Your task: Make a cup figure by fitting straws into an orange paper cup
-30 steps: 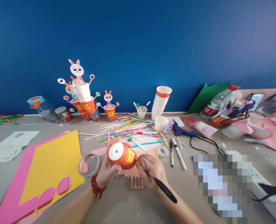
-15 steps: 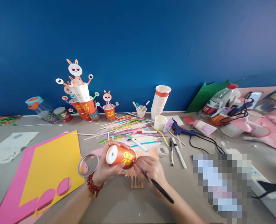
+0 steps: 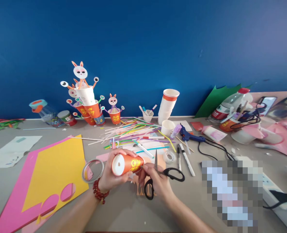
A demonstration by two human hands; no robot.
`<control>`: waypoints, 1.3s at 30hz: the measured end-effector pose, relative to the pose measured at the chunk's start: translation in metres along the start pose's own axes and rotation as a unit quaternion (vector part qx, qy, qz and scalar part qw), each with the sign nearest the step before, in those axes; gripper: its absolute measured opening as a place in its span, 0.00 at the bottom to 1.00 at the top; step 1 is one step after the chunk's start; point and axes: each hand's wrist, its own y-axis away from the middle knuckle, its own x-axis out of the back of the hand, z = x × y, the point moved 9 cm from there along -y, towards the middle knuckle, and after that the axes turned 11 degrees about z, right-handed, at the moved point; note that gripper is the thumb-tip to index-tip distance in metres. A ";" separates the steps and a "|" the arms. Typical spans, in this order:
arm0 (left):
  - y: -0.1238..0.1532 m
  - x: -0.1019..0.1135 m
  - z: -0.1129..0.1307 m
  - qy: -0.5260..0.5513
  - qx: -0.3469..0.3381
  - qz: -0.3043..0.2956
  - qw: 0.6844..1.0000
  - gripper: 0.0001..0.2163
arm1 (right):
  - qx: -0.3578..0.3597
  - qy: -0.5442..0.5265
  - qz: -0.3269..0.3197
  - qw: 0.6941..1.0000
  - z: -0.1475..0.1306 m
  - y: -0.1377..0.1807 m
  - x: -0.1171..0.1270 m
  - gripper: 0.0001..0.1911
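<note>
My left hand (image 3: 109,176) is wrapped round an orange paper cup (image 3: 130,164) with yellow lettering. The cup lies on its side in the air, its white base turned left with a small brown mark or hole in it. At the cup's right end, my right hand (image 3: 161,186) grips black-handled scissors (image 3: 178,174). The scissors are spread apart; one blade points up, while the other is hidden by my fingers near the cup's rim. Beneath my hands lies a peach paper sheet (image 3: 161,158) with cut shapes along its near edge.
Yellow card (image 3: 58,168) over pink card and a tape roll (image 3: 103,166) lie left. Behind are scattered paper straws (image 3: 133,129), rabbit-decorated cups (image 3: 114,116) and stacked white cups (image 3: 166,108). A blue glue gun (image 3: 192,136) with cables, pens (image 3: 187,160) and a power strip (image 3: 274,184) are right.
The scissors, closed and pointing down to the right before, have opened, with one blade now upright and both handle loops showing. The cup has turned slightly in my left hand.
</note>
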 end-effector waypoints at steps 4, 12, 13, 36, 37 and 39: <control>0.002 0.002 -0.002 -0.003 0.000 0.011 1.000 0.24 | -0.046 -0.052 0.009 0.998 0.007 -0.002 0.001 0.24; 0.004 0.005 -0.027 0.058 0.142 0.111 0.982 0.18 | 0.059 0.151 0.000 0.987 -0.009 -0.001 0.010 0.18; 0.006 0.004 -0.032 0.074 0.169 0.121 0.975 0.18 | 0.073 0.165 -0.003 0.984 -0.012 0.000 0.011 0.17; 0.007 0.012 -0.025 -0.004 0.119 0.105 0.987 0.20 | 0.029 0.255 -0.012 0.966 0.009 -0.002 0.014 0.22; 0.008 0.014 -0.027 -0.018 0.127 0.104 0.986 0.20 | 0.044 0.277 -0.016 0.960 0.006 -0.002 0.013 0.22; 0.008 0.018 -0.029 -0.045 0.136 0.099 0.985 0.20 | 0.075 0.307 -0.021 0.949 -0.002 -0.001 0.011 0.22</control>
